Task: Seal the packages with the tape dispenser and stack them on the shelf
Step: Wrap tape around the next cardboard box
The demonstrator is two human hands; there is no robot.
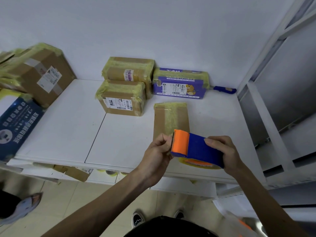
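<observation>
Your right hand (225, 151) grips tape dispenser (196, 147); your left hand (157, 151) pinches its orange blade end. Flat taped package (171, 117) just beyond hands.

The left hand (157, 156) and right hand (224, 153) are bare. So are both forearms (109, 199), uncovered down to the bottom edge of the frame. At the bottom centre is a plain black garment (171, 227). Just above it are two black shoes (138, 218); the one further left seems to carry a white pattern on its toe, though it is blurred.
</observation>
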